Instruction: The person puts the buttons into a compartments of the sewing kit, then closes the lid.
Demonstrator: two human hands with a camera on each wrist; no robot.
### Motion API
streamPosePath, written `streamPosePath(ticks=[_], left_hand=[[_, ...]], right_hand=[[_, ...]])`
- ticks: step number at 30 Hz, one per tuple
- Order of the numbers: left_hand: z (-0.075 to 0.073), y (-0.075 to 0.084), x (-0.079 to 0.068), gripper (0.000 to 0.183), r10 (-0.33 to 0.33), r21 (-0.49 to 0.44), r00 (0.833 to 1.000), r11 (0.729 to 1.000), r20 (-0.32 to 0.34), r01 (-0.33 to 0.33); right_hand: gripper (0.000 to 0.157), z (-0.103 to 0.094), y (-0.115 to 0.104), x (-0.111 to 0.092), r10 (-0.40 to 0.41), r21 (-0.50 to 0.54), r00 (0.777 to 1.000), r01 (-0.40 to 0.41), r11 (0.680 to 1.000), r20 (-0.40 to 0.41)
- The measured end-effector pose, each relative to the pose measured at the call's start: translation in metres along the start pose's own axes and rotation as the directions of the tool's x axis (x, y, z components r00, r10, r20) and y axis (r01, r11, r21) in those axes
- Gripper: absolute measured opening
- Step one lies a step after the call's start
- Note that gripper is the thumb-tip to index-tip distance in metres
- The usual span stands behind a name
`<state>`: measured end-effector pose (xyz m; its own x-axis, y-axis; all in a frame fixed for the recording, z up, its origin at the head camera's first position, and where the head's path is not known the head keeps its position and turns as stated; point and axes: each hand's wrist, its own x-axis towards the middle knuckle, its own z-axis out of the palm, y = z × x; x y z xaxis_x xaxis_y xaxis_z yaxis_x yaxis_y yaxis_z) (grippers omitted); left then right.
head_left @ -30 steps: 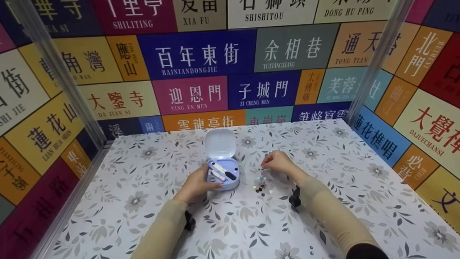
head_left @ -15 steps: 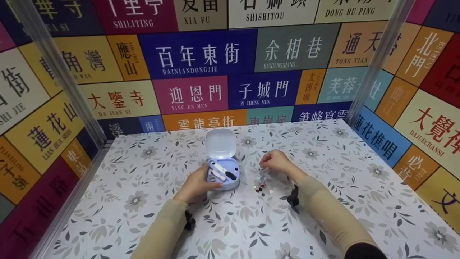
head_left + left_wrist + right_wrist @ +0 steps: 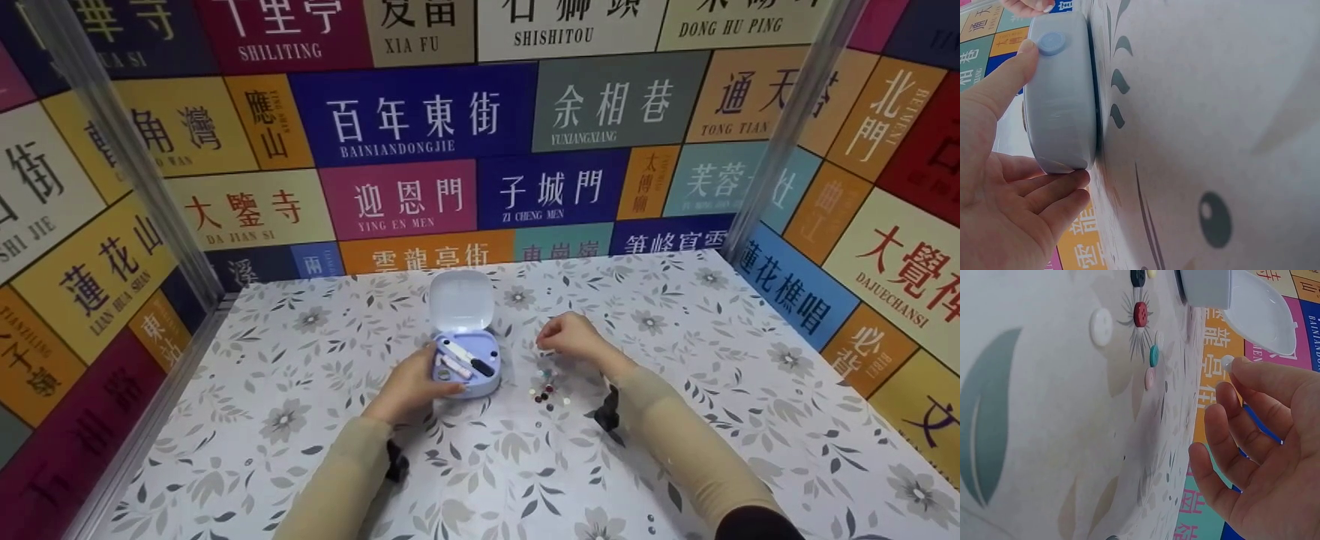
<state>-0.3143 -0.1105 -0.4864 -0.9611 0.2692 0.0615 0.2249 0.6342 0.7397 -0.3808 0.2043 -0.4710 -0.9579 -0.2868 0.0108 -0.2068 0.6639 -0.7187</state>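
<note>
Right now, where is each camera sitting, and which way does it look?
Head: worn on the head, facing forward and down at table, box and buttons; left hand, right hand and sleeves show.
Left wrist: worn there, facing the left hand on the box; right fingers show.
Right wrist: worn there, facing the right hand pinching a white button.
Shared: both wrist views show the box.

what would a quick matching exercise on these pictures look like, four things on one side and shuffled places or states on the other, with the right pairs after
Things:
1. left hand
2. lid
3. right hand
4. red button

Places and states:
A. pinches a small white thing
B. lies on the patterned tabletop
C. holds the box
D. stands raised, open

Right pairs: 1-C, 2-D, 3-A, 4-B
</note>
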Motion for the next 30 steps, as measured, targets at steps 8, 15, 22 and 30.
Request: streamPosePath(ticks=[8, 15, 22, 30], left_hand=[[0.000, -0.001, 0.000, 0.103, -0.002, -0.015, 1.000, 1.000, 0.000, 0.002], [-0.001, 0.000, 0.001, 0.103, -0.011, -0.032, 1.000, 0.999, 0.003, 0.011], [0.000, 0.000, 0.001, 0.102, -0.012, 0.000, 1.000, 1.000, 0.007, 0.012], [0.002, -0.001, 0.000, 0.101, -0.017, -0.005, 1.000, 1.000, -0.002, 0.017]], right_hand=[[0.010, 0.001, -0.002, 0.002, -0.021, 0.012, 1.000, 0.021, 1.000, 0.009], [0.010, 0.005, -0.011, 0.003, -0.001, 0.004, 1.000, 0.000, 1.000, 0.009], [0.008, 0.011, -0.017, 0.006, 0.029, 0.031, 0.999, -0.029, 0.999, 0.015], [0.007, 0.014, -0.021, 0.007, 0.050, 0.024, 0.999, -0.050, 0.998, 0.014]])
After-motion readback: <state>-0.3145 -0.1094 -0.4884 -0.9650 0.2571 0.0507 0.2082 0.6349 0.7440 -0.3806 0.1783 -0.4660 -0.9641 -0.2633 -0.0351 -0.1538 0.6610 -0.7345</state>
